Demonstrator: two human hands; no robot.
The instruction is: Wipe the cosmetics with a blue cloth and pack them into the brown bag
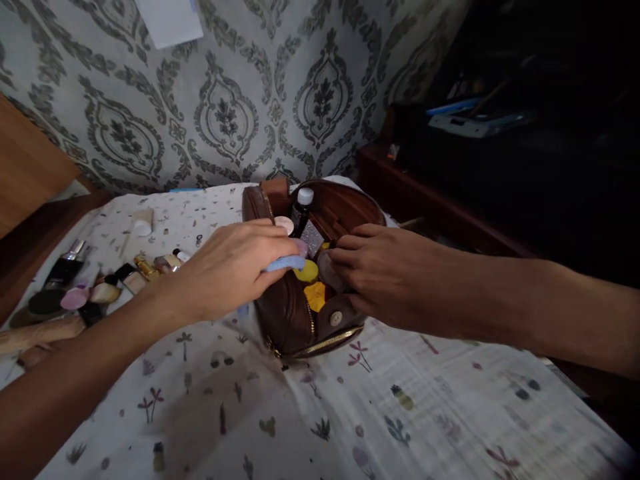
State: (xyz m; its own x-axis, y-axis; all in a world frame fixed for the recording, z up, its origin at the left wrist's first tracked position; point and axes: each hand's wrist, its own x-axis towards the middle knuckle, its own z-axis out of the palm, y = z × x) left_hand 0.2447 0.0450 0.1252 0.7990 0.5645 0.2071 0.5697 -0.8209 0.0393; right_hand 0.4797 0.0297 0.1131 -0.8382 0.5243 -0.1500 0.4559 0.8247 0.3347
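In the head view, a smooth brown leather-like pouch (pixel 280 313) with toothed gold metal zips (pixel 330 343) sits open on the white printed cloth (pixel 200 413). Over its left side, the left hand (pixel 240 257) pinches a soft, flat blue piece (pixel 285 264), fingers nearly closed. The right hand (pixel 383 270) curls over its right side; whether it grips anything I cannot tell. Inside are a dark white-capped bottle (pixel 301 212) and, nearer, a crinkled yellow piece (pixel 315 296).
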